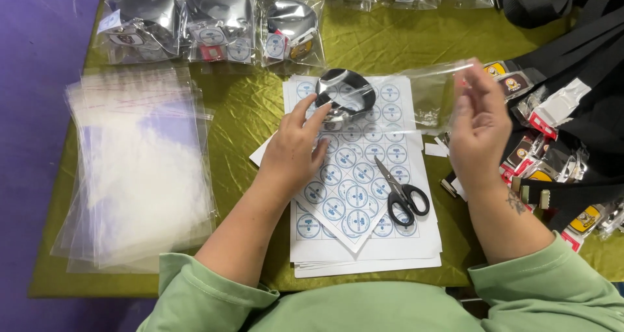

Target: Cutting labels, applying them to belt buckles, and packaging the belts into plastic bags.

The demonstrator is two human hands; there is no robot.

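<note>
While the coiled black belt [346, 95] is being pressed into the mouth of the clear plastic bag [426, 98], just above the middle of the frame, it is being pinched at its lower left edge by the left hand [294, 151], whose fingers are closed on it. The bag's right end is being gripped by the right hand [480, 125], thumb against fingertips, with the film stretched across to the belt. By judgement, the mouth is best being kept taut and wide, and the coil kept tight, so that the film is not being caught or torn on the buckle.

Under both, sheets of round blue-and-white stickers [361, 176] are being used as a bed, and black-handled scissors [402, 192] are lying on them just below the right hand, blades pointing up-left; these are probably best avoided by the wrist.

Further out, a stack of empty clear bags [140, 163] is filling the left of the frame, near the edge of the green-covered surface [244, 111]. Already bagged belts [218, 20] are lined along the top, and loose black belts with tags [572, 137] are crowding the right. Open room is being left mainly between the stack and the sheets.
</note>
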